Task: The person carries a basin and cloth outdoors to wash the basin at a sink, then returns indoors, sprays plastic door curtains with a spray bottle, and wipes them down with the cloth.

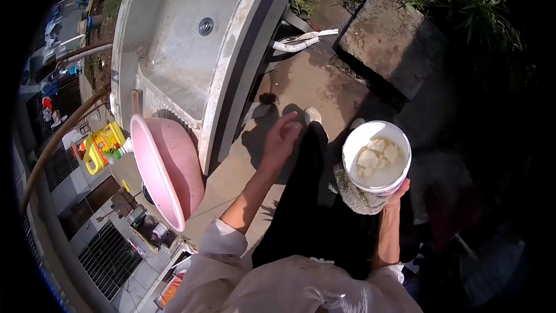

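My right hand (pixel 398 193) grips a white bucket (pixel 364 133) low on its near side. Several pale, whitish chunks (pixel 375 157) lie inside the bucket, with some cloudy white around them. Against the bucket's lower left side is a grey, rough-textured cloth (pixel 358 198), close to my right hand. My left hand (pixel 282 139) is held out in front of me, holding nothing, its fingers apart, over the paved ground beside the sink's edge.
A large stone sink (pixel 185 17) with a drain stands ahead on the left. A pink basin (pixel 179 165) leans near it, beside a yellow jug (pixel 104 146). A concrete slab (pixel 385 37) and a white hose (pixel 295 45) lie ahead on the right.
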Motion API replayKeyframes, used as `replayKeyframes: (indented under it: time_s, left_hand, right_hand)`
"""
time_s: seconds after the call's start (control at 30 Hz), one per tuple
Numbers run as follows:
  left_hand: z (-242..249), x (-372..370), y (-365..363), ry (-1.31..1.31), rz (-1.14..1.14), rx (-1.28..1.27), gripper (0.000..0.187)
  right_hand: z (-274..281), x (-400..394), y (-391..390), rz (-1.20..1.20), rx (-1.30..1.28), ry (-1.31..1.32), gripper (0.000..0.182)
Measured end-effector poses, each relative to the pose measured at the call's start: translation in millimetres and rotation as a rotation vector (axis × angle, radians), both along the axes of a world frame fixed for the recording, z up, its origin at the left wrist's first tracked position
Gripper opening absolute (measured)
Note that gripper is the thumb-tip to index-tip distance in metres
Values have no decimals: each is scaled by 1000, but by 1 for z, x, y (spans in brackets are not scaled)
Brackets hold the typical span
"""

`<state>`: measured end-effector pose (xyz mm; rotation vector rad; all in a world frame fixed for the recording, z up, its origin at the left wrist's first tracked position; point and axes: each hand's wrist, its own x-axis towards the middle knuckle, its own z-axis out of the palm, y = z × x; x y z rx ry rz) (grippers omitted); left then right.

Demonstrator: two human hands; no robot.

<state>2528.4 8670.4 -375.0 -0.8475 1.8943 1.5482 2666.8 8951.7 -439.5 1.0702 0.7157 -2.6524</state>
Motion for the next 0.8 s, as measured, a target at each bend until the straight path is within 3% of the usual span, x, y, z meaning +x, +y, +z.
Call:
replayKeyframes:
  time_s: [0.17, 0.4, 0.5, 0.63, 0.77, 0.8]
  left_hand:
    - [-106, 20, -61, -34, 176, -295, 43]
    - [-188, 28, -119, -84, 48, -520, 39]
    - [-204, 29, -133, -88, -136, -537, 45]
    - [-189, 27, -89, -86, -279, -568, 48]
    - [-161, 20, -37, -51, -206, -481, 50]
    - [-152, 17, -21, -38, -156, -443, 50]
  right_hand:
    - [-55, 37, -4, -245, 93, -133, 85]
    - [-97, 101, -5, -360, 276, -437, 92]
    - [-98, 105, -8, -381, 207, -445, 92]
    - [-96, 106, -10, -351, 128, -415, 92]
    - [-97, 100, -6, -320, 182, -376, 93]
    - [-93, 90, -2, -250, 120, -248, 93]
